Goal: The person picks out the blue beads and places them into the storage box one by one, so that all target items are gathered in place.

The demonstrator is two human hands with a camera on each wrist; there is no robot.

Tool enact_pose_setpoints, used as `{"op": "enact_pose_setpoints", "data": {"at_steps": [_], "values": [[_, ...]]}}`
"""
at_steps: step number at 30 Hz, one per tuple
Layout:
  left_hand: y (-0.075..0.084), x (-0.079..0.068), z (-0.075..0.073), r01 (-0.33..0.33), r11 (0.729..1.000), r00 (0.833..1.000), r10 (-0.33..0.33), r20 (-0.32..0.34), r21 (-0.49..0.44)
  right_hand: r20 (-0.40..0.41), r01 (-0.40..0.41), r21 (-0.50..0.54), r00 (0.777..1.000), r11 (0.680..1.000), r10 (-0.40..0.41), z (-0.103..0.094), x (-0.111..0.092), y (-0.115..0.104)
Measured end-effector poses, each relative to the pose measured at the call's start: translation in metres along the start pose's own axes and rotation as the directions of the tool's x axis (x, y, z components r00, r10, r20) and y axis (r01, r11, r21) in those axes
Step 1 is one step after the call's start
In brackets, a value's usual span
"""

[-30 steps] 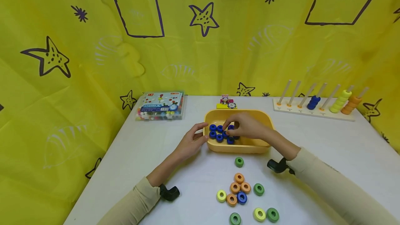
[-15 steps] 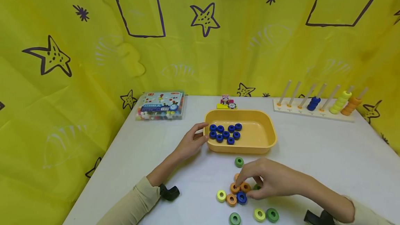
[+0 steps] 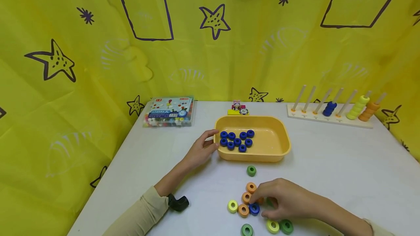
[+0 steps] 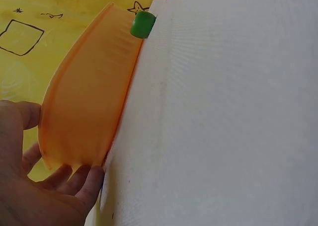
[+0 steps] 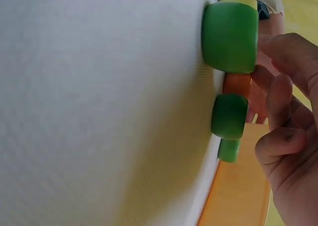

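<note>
In the head view, my left hand [image 3: 201, 150] holds the left end of a yellow plastic tray [image 3: 272, 157]. Its fingertips and thumb rest along the end wall and rim; the left wrist view shows them against the outside of the tray [image 4: 89, 87]. Several blue beads [image 3: 237, 142] lie inside, towards the left. Nearer me, my right hand [image 3: 285, 199] reaches over loose beads, thumb and index finger apart at either side of a blue bead [image 3: 254, 209]. Orange beads [image 3: 243, 210] touch it, one partly hidden by the fingers. The right wrist view shows green beads [image 5: 230, 37] by the fingers.
Around the right hand lie yellow beads [image 3: 232, 206] and green beads [image 3: 247, 229]. A wooden peg rack [image 3: 328, 117] with stacked beads stands at the back right. At the back are a clear box of coloured pieces [image 3: 168, 112] and a small toy figure [image 3: 237, 107].
My right hand has left the tray and come down towards me to the loose beads, then shifted slightly nearer the blue one. My left hand has stayed at the tray.
</note>
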State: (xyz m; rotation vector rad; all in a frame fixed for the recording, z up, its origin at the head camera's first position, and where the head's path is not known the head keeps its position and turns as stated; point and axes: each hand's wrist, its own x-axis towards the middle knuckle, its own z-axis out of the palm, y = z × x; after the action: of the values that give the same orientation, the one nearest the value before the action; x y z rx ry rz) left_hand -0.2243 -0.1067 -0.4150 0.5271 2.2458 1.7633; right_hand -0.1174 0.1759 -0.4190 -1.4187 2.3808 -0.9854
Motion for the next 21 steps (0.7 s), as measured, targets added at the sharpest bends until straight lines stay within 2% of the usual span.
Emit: {"op": "enact_pose_setpoints", "data": {"at_steps": [8, 12, 17, 21], "values": [[0.0020, 0.0000, -0.0002, -0.006, 1.000, 1.000, 0.006, 0.003, -0.008, -0.021, 0.092, -0.107, 0.995, 0.990, -0.094, 0.0041, 0.0028, 0.0024], [0.0022, -0.0004, 0.0001, -0.008, 1.000, 1.000, 0.008, 0.003, -0.012, -0.015, 0.122, -0.123, 0.992, 0.985, -0.125, 0.0066, 0.0042, 0.0039], [0.0021, -0.0010, 0.0004, -0.001, 1.000, 1.000, 0.001, 0.001, -0.003, -0.010, 0.129, -0.116, 0.991, 0.985, -0.131, 0.0088, 0.0051, 0.0048], [0.0021, -0.0007, 0.0006, 0.005, 1.000, 1.000, -0.005, -0.001, 0.002, -0.008, 0.104, -0.041, 0.995, 0.994, -0.104, 0.0054, 0.0054, 0.0009]]}}
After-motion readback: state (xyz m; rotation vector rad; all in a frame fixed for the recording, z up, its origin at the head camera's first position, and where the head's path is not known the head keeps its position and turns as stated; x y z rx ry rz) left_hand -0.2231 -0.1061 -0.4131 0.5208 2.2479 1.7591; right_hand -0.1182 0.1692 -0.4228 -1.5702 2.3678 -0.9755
